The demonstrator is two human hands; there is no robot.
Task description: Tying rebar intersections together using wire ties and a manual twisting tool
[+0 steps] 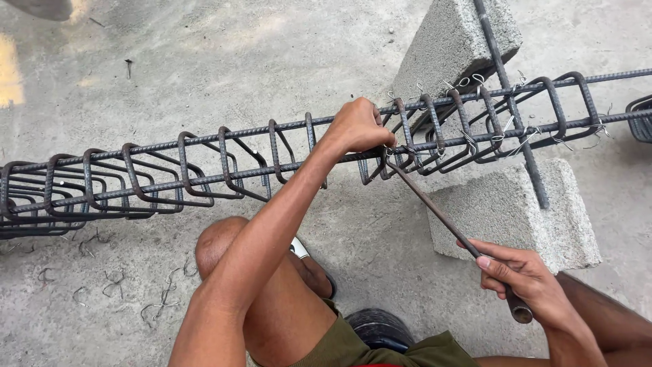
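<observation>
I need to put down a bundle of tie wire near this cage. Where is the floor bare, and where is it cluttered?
Bare concrete floor lies beyond the long dark steel rebar cage, left of the upper grey concrete block. Crowded: bent wire scraps litter the floor near the knee; the left hand, right hand and thin metal hook tool fill the gap by the lower grey block.

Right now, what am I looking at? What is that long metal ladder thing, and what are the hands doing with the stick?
The camera sits on a person's head and looks down, so you see their own arms and a bent knee. The long thing is a rebar cage: straight steel bars with bent steel loops around them. It rests on grey concrete blocks on a concrete floor. The left hand grips the cage's top bar. The right hand holds a thin metal rod, whose tip reaches the cage beside the left hand. Small wire ties sit where bars cross, and loose wire bits lie on the floor.
</observation>
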